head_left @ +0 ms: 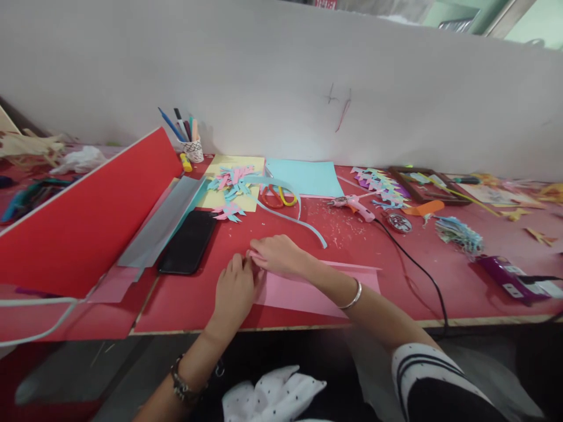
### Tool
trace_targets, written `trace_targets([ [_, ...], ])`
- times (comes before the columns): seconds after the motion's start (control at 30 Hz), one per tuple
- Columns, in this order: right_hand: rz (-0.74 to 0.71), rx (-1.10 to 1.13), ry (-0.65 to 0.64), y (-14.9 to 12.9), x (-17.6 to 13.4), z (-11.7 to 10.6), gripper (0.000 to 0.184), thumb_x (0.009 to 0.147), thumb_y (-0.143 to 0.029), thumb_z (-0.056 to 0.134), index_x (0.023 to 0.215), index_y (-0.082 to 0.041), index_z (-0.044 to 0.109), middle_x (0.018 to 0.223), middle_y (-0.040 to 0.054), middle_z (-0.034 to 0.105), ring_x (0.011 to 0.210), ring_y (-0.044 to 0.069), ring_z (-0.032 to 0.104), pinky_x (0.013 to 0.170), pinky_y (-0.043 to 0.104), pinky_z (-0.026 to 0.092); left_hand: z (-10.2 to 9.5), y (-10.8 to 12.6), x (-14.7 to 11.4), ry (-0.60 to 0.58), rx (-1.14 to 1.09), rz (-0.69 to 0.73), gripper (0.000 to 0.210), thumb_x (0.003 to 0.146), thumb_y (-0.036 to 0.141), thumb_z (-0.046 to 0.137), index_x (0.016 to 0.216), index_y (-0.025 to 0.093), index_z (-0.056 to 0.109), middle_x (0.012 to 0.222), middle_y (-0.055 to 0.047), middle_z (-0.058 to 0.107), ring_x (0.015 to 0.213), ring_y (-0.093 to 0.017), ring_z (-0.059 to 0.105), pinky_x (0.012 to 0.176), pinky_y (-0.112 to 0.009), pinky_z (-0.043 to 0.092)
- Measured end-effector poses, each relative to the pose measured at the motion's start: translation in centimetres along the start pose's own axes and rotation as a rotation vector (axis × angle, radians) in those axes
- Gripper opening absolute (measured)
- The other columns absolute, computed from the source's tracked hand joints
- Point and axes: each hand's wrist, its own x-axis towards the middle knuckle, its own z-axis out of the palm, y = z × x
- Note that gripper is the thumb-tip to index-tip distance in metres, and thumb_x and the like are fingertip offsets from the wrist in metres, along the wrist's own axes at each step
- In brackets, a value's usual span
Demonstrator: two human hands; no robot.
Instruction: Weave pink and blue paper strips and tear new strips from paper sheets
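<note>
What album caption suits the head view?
Left hand and right hand meet at one end of pink paper on a red table, scissors and glue gun beyond.

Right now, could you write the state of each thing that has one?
Pink paper, far edge raised
Left hand, closed on it
Right hand, closed on it
Phone, flat, dark
Scissors, lying, opening unclear
Glue gun, lying, corded
Pen cup, upright, filled
Red board, tilted
Socket box, cord inserted
</note>
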Motion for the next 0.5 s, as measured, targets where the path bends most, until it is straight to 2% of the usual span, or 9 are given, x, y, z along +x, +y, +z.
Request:
trace_targets([
  [0.13,0.026,0.019,0.010,0.5,0.4,0.1,0.025,0.086,-0.028,0.031,0.088,-0.016,0.054,0.079,0.0058,0.063,0.067,0.015,0.056,0.050,0.024,0.023,-0.1,-0.1,0.0,-0.027,-0.007,-0.017,0.041,0.082,0.034,0.038,0.113,0.009,0.050,0.081,-0.008,0.053,0.075,-0.018,0.055,0.063,-0.027,0.042],
  [0.23,0.020,0.128,0.030,1.4,0.8,0.1,0.026,0.086,-0.029,0.032,0.077,-0.017,0.054,0.074,0.0034,0.061,0.062,0.012,0.050,0.050,0.023,0.022,-0.5,0.1,-0.1,-0.055,-0.008,-0.018,0.042,0.083,0.031,0.036,0.116,0.009,0.049,0.085,-0.010,0.053,0.077,-0.019,0.055,0.064,-0.028,0.043],
  [0.37,-0.019,0.283,0.002,2.2,1.5,0.2,0.024,0.082,-0.025,0.040,0.062,-0.016,0.051,0.063,-0.0012,0.054,0.055,0.008,0.039,0.051,0.022,0.023,-1.0,0.3,-0.1,-0.080,-0.021,-0.017,0.042,0.084,0.029,0.034,0.118,0.008,0.047,0.088,-0.011,0.055,0.079,-0.020,0.055,0.065,-0.030,0.043],
  [0.5,-0.037,0.319,0.037,2.4,1.8,0.9,0.029,0.083,-0.024,0.039,0.059,-0.015,0.051,0.059,-0.0024,0.047,0.054,0.008,0.033,0.051,0.022,0.021,-1.2,0.3,0.0,-0.091,0.003,-0.003,0.043,0.084,0.029,0.033,0.121,0.009,0.045,0.089,-0.010,0.055,0.082,-0.020,0.055,0.067,-0.030,0.043],
])
